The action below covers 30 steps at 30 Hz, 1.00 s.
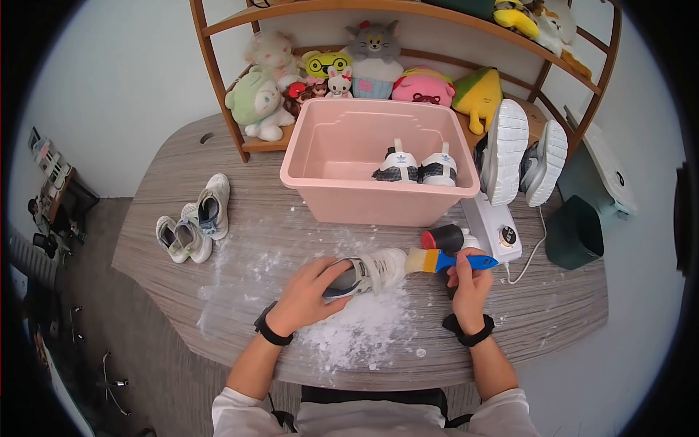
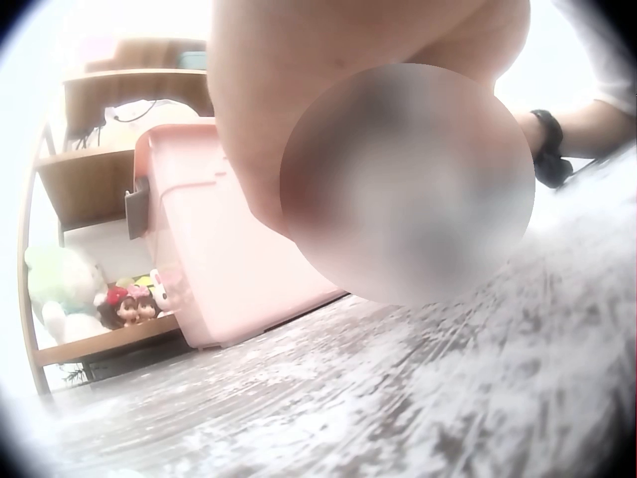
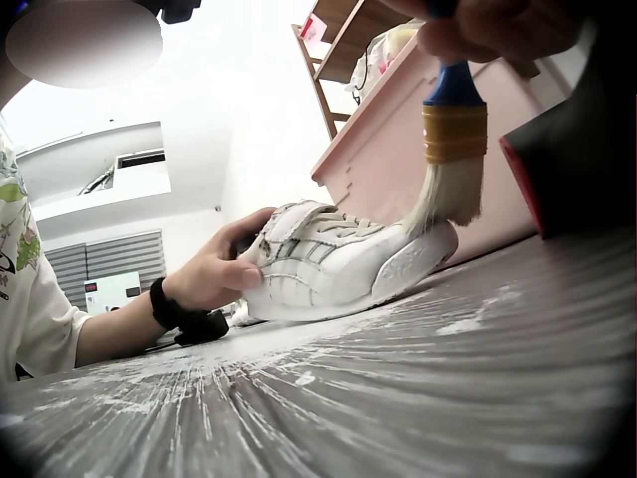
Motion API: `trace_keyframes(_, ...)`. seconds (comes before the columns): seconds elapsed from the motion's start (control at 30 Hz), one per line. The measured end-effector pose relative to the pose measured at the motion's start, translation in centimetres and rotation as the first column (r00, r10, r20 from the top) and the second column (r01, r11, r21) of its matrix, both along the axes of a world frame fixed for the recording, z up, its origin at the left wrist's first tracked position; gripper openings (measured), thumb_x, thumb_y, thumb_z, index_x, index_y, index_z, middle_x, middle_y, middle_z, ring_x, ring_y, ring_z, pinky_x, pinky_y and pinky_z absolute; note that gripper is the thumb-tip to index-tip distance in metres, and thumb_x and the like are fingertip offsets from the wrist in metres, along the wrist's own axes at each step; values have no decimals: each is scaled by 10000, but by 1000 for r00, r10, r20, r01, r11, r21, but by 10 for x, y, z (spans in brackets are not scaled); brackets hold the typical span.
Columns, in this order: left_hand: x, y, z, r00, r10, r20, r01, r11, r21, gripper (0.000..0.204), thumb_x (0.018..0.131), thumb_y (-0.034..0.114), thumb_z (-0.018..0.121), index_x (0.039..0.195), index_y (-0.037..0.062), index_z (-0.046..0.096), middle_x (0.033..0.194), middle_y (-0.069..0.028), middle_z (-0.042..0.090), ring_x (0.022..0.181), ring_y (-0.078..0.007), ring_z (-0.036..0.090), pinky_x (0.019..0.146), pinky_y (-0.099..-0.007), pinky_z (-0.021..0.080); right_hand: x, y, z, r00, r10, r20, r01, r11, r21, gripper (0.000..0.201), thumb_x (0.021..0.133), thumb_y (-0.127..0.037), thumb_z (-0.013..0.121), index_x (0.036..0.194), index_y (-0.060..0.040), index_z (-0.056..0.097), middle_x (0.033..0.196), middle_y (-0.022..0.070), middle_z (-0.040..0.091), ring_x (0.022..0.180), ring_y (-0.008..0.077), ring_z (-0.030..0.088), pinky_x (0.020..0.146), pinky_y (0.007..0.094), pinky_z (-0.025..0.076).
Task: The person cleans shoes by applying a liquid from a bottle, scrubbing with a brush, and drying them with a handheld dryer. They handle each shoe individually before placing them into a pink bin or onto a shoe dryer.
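Note:
In the head view, my left hand (image 1: 302,297) grips a small white sneaker (image 1: 384,269) around its heel and opening. The sneaker's toe points to the right and is dusted white. My right hand (image 1: 470,286) pinches the blue handle of a paintbrush (image 1: 460,262) with a yellow band. Seen from the right wrist, the pale bristles (image 3: 443,194) rest bent against the top of the toe. White powder (image 1: 360,328) lies spread on the table below the shoe. A blurred patch covers the left hand's work in the left wrist view.
Behind the sneaker stands a pink bin (image 1: 378,200) holding another pair of shoes. Small shoes (image 1: 191,237) sit at left. A black and red cylinder (image 1: 443,238) lies near the brush, before a white shoe dryer (image 1: 499,229) bearing sneakers (image 1: 507,153). Plush toys fill the shelf (image 1: 218,80).

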State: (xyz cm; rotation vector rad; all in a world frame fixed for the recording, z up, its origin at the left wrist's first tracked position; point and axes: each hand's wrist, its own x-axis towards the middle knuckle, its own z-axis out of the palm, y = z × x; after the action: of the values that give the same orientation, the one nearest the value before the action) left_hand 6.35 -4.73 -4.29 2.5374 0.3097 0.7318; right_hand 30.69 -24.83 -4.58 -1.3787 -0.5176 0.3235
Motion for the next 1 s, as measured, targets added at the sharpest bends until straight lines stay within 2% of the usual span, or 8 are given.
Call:
trace_keyframes(0.1,1,0,2,1000,-7,-6,7,1000,-2,655,754,200,875,1339,78,608,1245,-179,647,1065,-376,678,889,-434,575,-1,-1,2,999,-34,31,33,999,18,116,1035,-113,625,1108,-24,609,804,45,633,621,76,571,529,210,449)
trace_keyframes(0.2,1,0,2,1000,-2,-17,2,1000,-11,664,754,215,878,1343,75,604,1247,-182,647,1054,-380,685,880,-433,583,-6,-5,0,997,51,55,-57,992,112,166,1047,-161,609,1134,-21,589,789,63,653,590,103,584,540,225,456)
trace_keyframes(0.37,0,0,3,1000,2,-26,-2,1000,-17,670,758,228,877,1348,70,600,1247,-188,648,1051,-381,692,872,-428,591,-15,-13,0,951,303,60,-309,939,148,145,1021,-83,629,1137,-3,593,840,96,683,657,122,648,583,253,522)
trace_keyframes(0.4,0,0,3,1000,1,-18,-1,1000,-13,666,758,229,879,1342,64,603,1246,-190,649,1049,-380,694,872,-426,592,-15,-12,0,952,300,59,-306,941,148,145,1021,-83,629,1137,-3,593,840,96,683,657,122,648,583,253,522)
trace_keyframes(0.47,2,-1,3,1000,-6,-6,6,1000,-11,662,759,230,881,1337,59,606,1245,-193,649,1048,-379,697,872,-424,593,-17,-9,-1,947,300,113,-302,953,8,148,1021,-75,629,1142,1,593,846,97,688,649,121,646,581,253,521)
trace_keyframes(0.7,1,-3,6,1000,11,-19,-12,997,-73,622,772,237,865,1308,60,605,1189,-176,652,1022,-383,674,854,-440,574,-9,0,2,991,133,13,-133,991,-5,125,1031,-92,630,1109,4,619,853,54,666,670,86,628,580,241,533)
trace_keyframes(0.93,1,-2,4,999,18,-29,-19,999,-41,634,765,257,896,1296,44,623,1201,-182,669,976,-368,727,823,-403,612,-10,2,0,998,40,43,-39,999,-13,156,1037,-138,630,1124,-10,610,815,65,657,627,97,601,576,235,504)
trace_keyframes(1.0,0,-3,6,999,23,-32,-25,998,-53,626,775,262,881,1304,57,615,1194,-178,662,975,-376,712,817,-419,604,-8,0,-2,994,50,94,-51,999,7,135,1029,-95,633,1123,0,611,888,57,654,695,88,629,595,243,548)
